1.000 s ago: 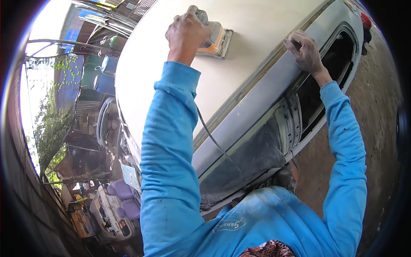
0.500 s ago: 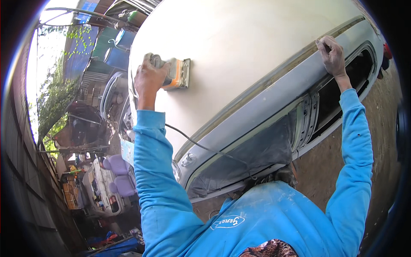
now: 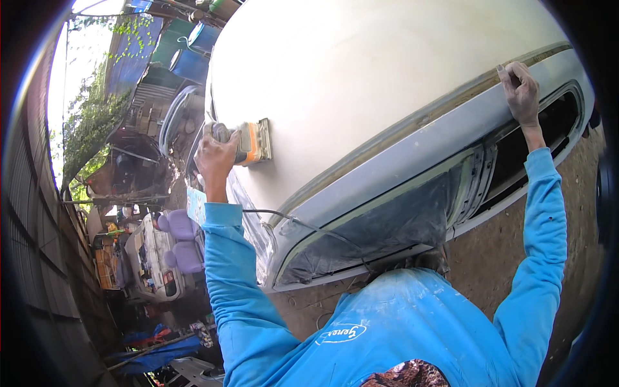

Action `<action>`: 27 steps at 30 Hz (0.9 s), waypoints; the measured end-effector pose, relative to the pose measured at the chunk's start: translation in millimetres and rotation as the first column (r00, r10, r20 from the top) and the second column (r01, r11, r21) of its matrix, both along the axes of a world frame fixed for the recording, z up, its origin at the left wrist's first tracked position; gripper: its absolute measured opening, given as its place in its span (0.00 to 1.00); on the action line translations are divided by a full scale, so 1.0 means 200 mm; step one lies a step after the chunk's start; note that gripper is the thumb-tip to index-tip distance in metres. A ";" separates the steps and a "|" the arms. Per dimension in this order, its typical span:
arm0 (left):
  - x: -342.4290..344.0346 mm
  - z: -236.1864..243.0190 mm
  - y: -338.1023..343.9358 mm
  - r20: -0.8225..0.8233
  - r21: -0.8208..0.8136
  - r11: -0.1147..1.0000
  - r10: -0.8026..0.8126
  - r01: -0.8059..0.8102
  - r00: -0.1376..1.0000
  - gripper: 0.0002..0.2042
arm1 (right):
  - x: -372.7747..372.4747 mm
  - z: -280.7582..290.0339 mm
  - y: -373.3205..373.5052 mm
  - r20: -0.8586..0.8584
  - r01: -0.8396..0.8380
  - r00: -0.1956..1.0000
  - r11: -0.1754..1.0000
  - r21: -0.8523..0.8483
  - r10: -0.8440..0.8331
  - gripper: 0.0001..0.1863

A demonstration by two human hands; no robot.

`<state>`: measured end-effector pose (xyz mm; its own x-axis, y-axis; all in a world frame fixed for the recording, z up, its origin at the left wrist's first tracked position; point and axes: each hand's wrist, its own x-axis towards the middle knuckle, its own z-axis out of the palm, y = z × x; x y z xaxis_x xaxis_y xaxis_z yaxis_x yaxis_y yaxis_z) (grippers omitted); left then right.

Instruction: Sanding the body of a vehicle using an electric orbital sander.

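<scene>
Corrugated metal wall (image 3: 29,213) runs down the far left, with purple seats (image 3: 187,257) to its right. Next, my left hand (image 3: 216,156) grips an orange-and-grey sander (image 3: 250,146) on the car's pale roof (image 3: 380,58), near its left edge. Farther right, my right hand (image 3: 522,95) curls by the brownish roof channel (image 3: 451,103); whether it grips anything, I cannot tell.

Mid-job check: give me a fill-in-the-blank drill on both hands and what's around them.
The left hand grips a grey-and-____ sander.
On the car, the right hand is at the side edge of the pale ____.
Both sleeves are ____.
The padded seats at picture left are ____.

Missing words: orange; roof; blue; purple.
</scene>
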<state>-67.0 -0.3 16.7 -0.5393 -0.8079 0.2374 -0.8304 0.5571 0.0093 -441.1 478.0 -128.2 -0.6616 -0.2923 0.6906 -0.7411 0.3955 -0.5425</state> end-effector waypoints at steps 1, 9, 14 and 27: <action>-0.08 0.02 0.05 0.001 -0.004 1.000 -0.010 0.010 1.000 0.38 | 0.00 0.00 0.00 -0.026 0.007 1.000 1.000 0.021 -0.006 0.18; -0.71 0.12 0.51 0.079 -0.019 0.966 -0.257 0.259 0.963 0.37 | -0.01 0.01 0.01 -0.070 0.010 0.997 1.000 0.027 -0.008 0.18; -0.99 0.12 0.72 0.103 -0.026 0.925 -0.376 0.380 0.921 0.38 | -0.01 0.01 0.03 -0.058 -0.009 0.998 1.000 0.020 0.010 0.19; -1.30 0.05 0.96 -0.032 -0.098 0.800 -0.598 0.592 0.801 0.31 | -0.03 0.00 0.05 -0.101 -0.059 0.993 0.998 0.033 0.062 0.19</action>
<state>-326.5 191.9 26.9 -0.8908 -0.3097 0.3325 -0.3345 0.9422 -0.0185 -446.4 488.1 -127.5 -0.5687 -0.3507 0.7441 -0.8149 0.3633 -0.4516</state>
